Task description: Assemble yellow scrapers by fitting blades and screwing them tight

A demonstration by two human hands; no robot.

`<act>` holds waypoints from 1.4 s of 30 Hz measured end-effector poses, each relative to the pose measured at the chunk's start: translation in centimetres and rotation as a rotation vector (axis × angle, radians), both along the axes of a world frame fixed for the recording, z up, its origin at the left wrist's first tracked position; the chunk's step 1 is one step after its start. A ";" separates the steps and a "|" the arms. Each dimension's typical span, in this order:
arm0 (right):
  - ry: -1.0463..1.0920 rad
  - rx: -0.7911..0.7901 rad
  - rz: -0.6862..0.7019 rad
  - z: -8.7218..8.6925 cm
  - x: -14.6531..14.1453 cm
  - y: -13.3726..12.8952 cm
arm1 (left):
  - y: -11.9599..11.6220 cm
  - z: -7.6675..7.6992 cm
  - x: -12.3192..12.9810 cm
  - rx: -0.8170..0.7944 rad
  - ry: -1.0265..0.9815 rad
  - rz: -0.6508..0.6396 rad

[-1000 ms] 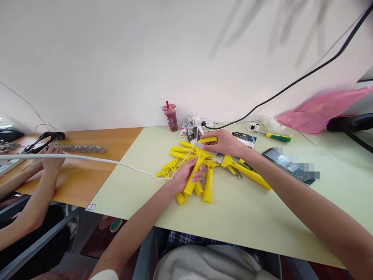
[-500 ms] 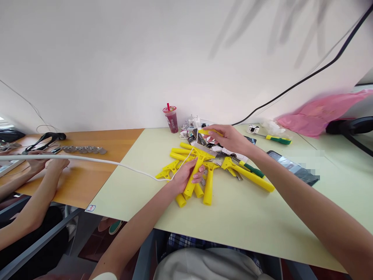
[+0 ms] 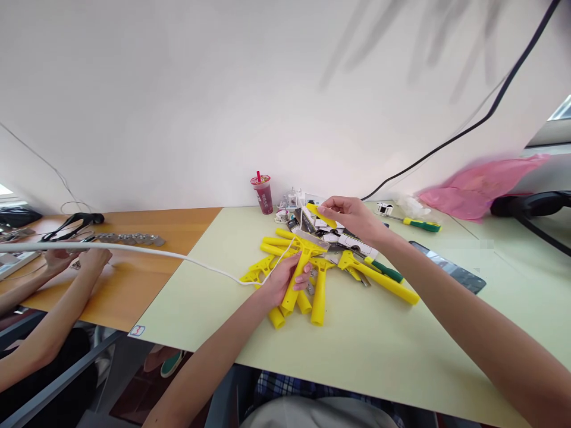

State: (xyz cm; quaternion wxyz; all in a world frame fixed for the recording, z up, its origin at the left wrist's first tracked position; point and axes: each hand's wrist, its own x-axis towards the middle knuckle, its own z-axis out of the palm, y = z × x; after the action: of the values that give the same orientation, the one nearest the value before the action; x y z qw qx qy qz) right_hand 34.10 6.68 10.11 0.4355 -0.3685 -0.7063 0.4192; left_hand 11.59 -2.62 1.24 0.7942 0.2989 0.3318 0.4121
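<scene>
My left hand [image 3: 284, 279] is wrapped around the handle of a yellow scraper [image 3: 295, 286], whose wide blade end points away from me. Above and right of it, my right hand [image 3: 354, 217] pinches a flat yellow plastic strip [image 3: 321, 215] between thumb and fingers, apart from the scraper. Several more yellow scraper handles [image 3: 318, 297] lie under and around my left hand. A longer yellow handle [image 3: 392, 285] rests to the right beside a green-and-yellow screwdriver [image 3: 386, 270]. Behind them sits a pile of black and white packets [image 3: 352, 239], partly hidden by my right hand.
A red drink cup [image 3: 263, 196] with a straw stands by the wall. On the right lie a phone [image 3: 450, 268], another screwdriver [image 3: 422, 224] and a pink bag [image 3: 473, 187]. A white cable [image 3: 209, 267] crosses to my left wrist. A co-worker's hands [image 3: 91, 258] are at the left.
My right hand has shifted slightly right, carrying the yellow strip away from the scraper's blade end. My left hand keeps its hold. The camera view has tilted slightly.
</scene>
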 end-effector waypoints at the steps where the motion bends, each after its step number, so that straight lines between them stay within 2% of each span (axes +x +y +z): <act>1: 0.029 -0.008 0.003 0.1 0.1 0.0 | 0.0 0.1 0.0 -0.003 -0.001 0.002; 6: 0.168 -0.101 0.065 0.7 0.4 -0.6 | -0.2 0.6 0.1 -0.002 0.008 0.024; 12: 0.095 -0.124 0.154 0.6 -0.1 -1.1 | -0.3 0.7 0.1 0.025 0.049 0.008; 18: -0.082 0.014 0.076 -0.1 -0.4 -0.9 | -0.1 0.3 0.1 0.032 -0.004 0.035; 26: -0.067 -0.070 0.031 -0.9 -1.5 -1.2 | 0.1 0.0 0.0 0.054 -0.027 0.031; 32: -0.259 -0.017 -0.058 -1.3 -1.8 -1.0 | 0.0 0.2 0.0 0.068 -0.026 0.048; 37: -0.231 -0.064 0.071 -2.0 -1.9 -0.4 | 0.0 0.1 0.0 0.063 -0.019 0.052; 42: -0.285 -0.101 0.120 -2.3 -1.9 -0.2 | 0.0 0.1 0.1 0.088 -0.031 0.079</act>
State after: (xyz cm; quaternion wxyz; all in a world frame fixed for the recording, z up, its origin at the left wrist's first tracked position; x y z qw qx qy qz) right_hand 32.19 6.43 7.84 0.2859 -0.4030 -0.7597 0.4228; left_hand 11.66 -2.67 1.30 0.7684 0.3138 0.3125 0.4619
